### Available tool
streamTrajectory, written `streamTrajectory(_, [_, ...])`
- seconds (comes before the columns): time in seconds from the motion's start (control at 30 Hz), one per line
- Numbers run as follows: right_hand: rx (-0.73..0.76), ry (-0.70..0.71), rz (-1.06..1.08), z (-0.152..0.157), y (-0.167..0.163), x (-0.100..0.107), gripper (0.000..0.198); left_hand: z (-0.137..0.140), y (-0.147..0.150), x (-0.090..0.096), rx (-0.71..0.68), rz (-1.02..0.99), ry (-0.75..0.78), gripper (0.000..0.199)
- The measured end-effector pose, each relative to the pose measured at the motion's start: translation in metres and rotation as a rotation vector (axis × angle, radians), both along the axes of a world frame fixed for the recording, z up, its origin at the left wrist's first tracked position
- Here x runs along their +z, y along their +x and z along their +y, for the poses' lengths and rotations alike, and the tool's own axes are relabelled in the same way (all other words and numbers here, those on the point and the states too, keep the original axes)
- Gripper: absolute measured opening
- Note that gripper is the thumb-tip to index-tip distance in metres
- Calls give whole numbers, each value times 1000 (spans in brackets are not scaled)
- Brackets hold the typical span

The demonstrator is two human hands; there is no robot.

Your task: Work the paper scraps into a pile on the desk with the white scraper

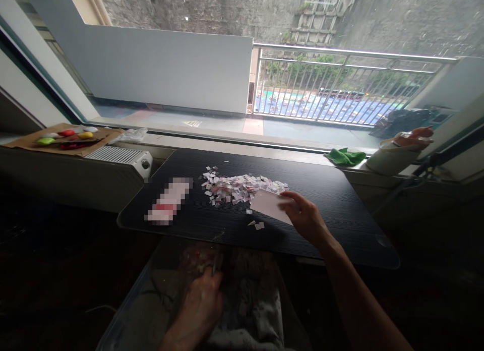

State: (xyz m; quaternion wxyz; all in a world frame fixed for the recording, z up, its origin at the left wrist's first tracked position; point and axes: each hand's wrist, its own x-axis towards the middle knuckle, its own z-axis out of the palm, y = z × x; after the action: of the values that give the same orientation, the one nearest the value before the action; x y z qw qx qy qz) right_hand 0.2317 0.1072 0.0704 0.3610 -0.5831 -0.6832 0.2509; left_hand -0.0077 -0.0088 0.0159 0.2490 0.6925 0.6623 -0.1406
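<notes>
My right hand pinches a pale rectangular card by its near right end. The card slants over the dark table, its far edge against a heap of small cut paper pieces. A few loose paper bits lie on the near side of the card. Below the table's front edge, my left hand is closed, its fingers curled around something too dark to make out. Beyond its fingers is a dim cluster of reddish and pale bits.
A blurred-out pinkish strip lies on the table's left side. Along the window stand a white radiator, a brown board with coloured lumps, a green cloth and a pale bin. Outside is a metal railing.
</notes>
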Motion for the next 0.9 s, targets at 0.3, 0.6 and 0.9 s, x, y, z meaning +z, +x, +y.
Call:
streamTrajectory(0.3, [60, -109, 73, -14, 4, -9, 30, -1, -1, 2, 12, -35, 6, 38])
streamTrajectory(0.6, [-107, -201, 114, -18, 25, -16, 35, 1, -7, 5, 43, -65, 54, 36])
streamTrajectory(0.9, [41, -296, 178, -21, 4, -13, 37, 3, -12, 6, 75, -79, 82, 38])
